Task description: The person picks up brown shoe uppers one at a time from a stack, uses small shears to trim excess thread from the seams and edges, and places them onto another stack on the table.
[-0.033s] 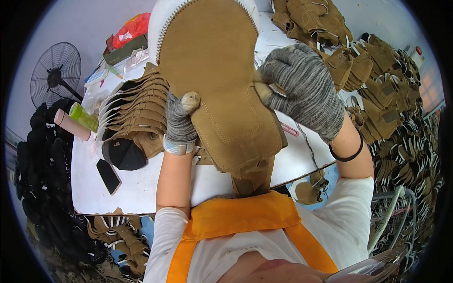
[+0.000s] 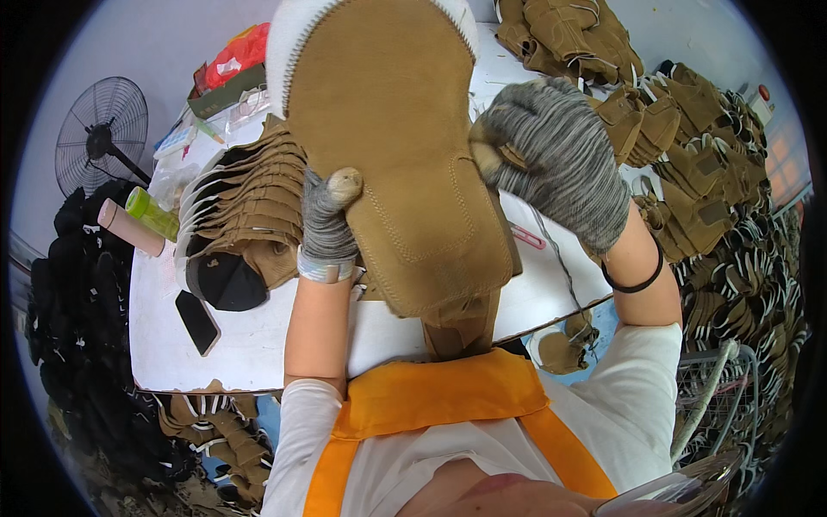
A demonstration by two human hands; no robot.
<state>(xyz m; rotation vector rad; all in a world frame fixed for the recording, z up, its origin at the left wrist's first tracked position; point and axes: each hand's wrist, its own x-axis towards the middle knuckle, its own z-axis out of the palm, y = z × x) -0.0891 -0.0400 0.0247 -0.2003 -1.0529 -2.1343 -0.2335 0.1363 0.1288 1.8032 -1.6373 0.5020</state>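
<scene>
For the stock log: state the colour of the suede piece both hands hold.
Tan-brown suede piece; head view.

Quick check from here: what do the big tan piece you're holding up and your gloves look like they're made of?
Tan piece: looks like suede or a suede-like fabric, matte and napped, with stitched seams; the white edge at its top looks like fleece or wool lining, though it is hard to tell. Gloves on the left hand and right hand: knitted yarn, mottled grey, ribbed texture visible.

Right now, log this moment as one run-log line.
left hand: grips tan suede boot upper, left edge | right hand: grips its right edge | below: white table
</scene>
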